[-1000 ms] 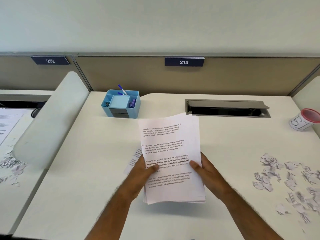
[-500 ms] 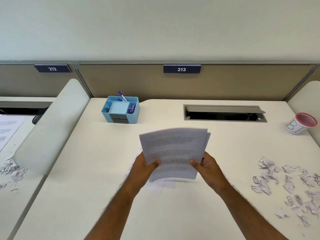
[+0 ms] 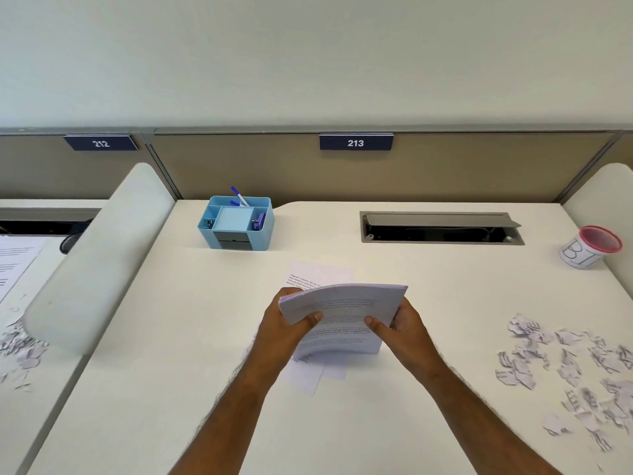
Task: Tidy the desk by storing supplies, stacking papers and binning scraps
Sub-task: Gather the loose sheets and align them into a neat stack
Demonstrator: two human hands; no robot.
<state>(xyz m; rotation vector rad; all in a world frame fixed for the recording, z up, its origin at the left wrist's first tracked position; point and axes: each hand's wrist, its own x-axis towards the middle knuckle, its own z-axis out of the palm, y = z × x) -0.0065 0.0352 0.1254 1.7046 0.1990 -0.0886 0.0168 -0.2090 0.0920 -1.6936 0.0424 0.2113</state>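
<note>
A stack of printed papers point(image 3: 346, 303) stands almost upright on its lower edge at the desk's middle, its top bowed toward me. My left hand point(image 3: 291, 323) grips its left side and my right hand point(image 3: 400, 323) grips its right side. A loose printed sheet point(image 3: 318, 274) lies flat on the desk behind and under the stack. Torn paper scraps point(image 3: 575, 368) are scattered at the right. A blue desk organiser point(image 3: 236, 222) with pens stands at the back left. A white cup with a red rim point(image 3: 591, 246) stands at the far right.
An open cable hatch point(image 3: 442, 228) is set in the desk at the back. A beige partition point(image 3: 445, 173) closes the far edge. A white rounded divider point(image 3: 96, 258) separates the neighbouring desk at the left, which holds a printed sheet point(image 3: 17, 265) and more scraps point(image 3: 20, 347).
The stack has been tipped from lying tilted in my hands to standing on its lower edge on the desk. The loose sheet beneath has come into view.
</note>
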